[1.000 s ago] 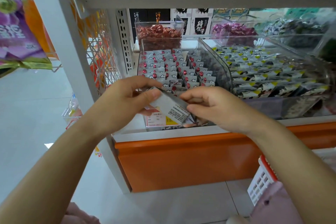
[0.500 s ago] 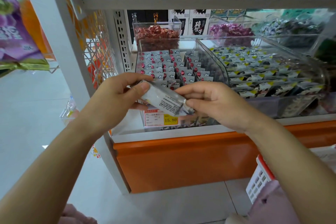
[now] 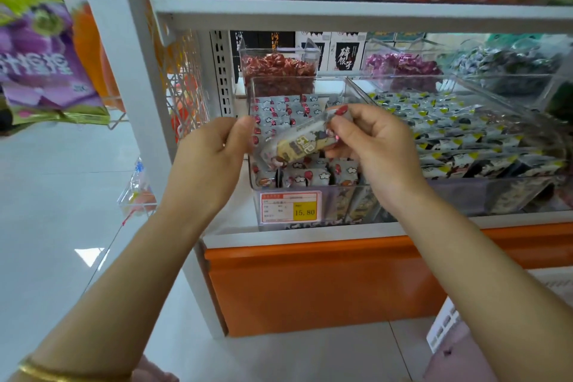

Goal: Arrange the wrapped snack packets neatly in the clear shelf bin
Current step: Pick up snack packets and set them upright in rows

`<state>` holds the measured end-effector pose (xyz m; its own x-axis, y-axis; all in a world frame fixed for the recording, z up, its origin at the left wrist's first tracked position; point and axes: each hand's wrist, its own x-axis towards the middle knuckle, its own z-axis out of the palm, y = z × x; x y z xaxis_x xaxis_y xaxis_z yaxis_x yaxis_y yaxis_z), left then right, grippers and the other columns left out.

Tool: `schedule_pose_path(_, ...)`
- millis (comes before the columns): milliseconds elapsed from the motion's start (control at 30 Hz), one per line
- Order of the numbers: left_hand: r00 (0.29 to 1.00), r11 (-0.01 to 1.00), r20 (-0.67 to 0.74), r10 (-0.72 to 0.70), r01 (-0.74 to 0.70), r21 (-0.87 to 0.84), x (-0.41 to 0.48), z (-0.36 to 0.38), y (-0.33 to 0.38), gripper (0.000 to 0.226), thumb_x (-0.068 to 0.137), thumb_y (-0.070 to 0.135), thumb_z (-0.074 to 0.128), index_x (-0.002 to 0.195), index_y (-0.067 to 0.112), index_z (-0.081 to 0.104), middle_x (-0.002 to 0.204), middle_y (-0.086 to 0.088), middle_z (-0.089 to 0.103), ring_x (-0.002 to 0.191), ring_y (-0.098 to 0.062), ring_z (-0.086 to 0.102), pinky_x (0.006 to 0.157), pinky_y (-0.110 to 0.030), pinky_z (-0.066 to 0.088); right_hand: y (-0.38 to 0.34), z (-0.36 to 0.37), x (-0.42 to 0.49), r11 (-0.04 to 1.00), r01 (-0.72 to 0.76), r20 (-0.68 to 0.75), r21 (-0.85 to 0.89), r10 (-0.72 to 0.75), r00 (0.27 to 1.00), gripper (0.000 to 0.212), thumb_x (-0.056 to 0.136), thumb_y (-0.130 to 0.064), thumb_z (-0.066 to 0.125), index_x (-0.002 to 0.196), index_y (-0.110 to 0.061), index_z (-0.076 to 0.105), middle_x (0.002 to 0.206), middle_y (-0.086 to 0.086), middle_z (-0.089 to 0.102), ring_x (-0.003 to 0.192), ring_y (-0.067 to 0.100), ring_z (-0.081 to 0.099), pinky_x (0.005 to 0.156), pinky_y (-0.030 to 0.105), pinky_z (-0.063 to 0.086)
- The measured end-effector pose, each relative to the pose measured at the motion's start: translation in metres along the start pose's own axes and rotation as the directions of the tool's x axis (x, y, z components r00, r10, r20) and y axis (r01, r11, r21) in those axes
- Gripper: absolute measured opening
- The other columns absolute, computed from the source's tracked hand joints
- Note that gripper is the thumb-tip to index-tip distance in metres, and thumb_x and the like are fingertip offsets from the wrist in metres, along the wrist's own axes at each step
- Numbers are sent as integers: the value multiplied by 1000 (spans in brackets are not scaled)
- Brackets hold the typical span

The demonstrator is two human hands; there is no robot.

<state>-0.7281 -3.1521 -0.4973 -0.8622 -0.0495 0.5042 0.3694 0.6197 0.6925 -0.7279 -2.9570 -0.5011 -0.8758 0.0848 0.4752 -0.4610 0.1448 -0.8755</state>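
- The clear bin (image 3: 338,187) sits at the left end of the shelf. Its left wall is close to the white post (image 3: 124,77), and its right wall is against a second bin (image 3: 483,146) of yellow-and-black packets.
- The upper shelf (image 3: 356,13) hangs over both bins. The space between it and the bin's rim is open, and both hands are in that space.
- A tub of red sweets (image 3: 277,71) stands just behind the bin's back wall. A price tag (image 3: 290,206) is on its front wall, above the orange base (image 3: 313,282).
- Rows of packets (image 3: 280,113) stand on edge inside the bin and fill it from back to front.
- One packet (image 3: 299,143) is held in the air above the front rows. It is tilted, with its left end low and its right end high.
- The left hand (image 3: 207,158) is at the bin's left wall, with its thumb and curled fingers gripping the packet's low end.
- The right hand (image 3: 379,146) is over the bin's right side, with its fingers bent in and pinching the packet's high end.
- A white basket (image 3: 441,327) sits low on the right, on the floor side of the base.
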Motion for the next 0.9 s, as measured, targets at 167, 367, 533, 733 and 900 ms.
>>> schedule_pose_path(167, 988, 990, 110, 108, -117, 80, 0, 3, -10, 37, 98, 30, 40, 131, 19, 51, 122, 9, 52, 100, 1, 47, 80, 2, 30, -8, 14, 13, 934, 138, 185, -330, -80, 980, 12, 90, -9, 58, 90, -1, 66, 82, 10, 67, 64, 9, 62, 58, 21, 54)
schedule_pose_path(367, 966, 997, 248, 73, -81, 19, 6, 7, -18, 44, 100, 24, 35, 144, 16, 34, 147, -2, 38, 135, -13, 31, 108, -23, 21, -6, 46, 14, 761, 303, 347, -574, -109, 932, 14, 83, -27, 67, 77, -14, 67, 74, -10, 50, 70, 4, 46, 63, 16, 34)
schedule_pose_path(533, 962, 996, 271, 33, -7, -94, 4, 8, -24, 41, 100, 16, 33, 141, 18, 38, 134, 10, 42, 121, 2, 34, 92, 2, 23, 9, 54, 7, 479, 511, 547, -714, -74, 834, 18, 88, -36, 60, 89, -24, 74, 82, -11, 60, 85, 13, 37, 71, 33, 30)
schedule_pose_path(733, 965, 999, 262, 14, -3, -44, 9, 7, -27, 42, 100, 21, 35, 142, 23, 36, 144, 1, 40, 132, -12, 35, 100, -17, 25, 6, 46, 39, 750, 283, 414, -598, -13, 910, 20, 86, -13, 59, 92, -23, 74, 81, -16, 51, 95, 14, 47, 83, 30, 34)
schedule_pose_path(900, 973, 1000, 231, 16, -16, -1, 12, 7, -28, 41, 99, 20, 37, 140, 24, 39, 142, 3, 43, 127, -9, 40, 95, -15, 27, 15, 48, 49, 562, 403, 480, -722, -13, 877, 15, 82, -36, 67, 93, -28, 73, 88, -9, 54, 94, 13, 36, 76, 30, 30)
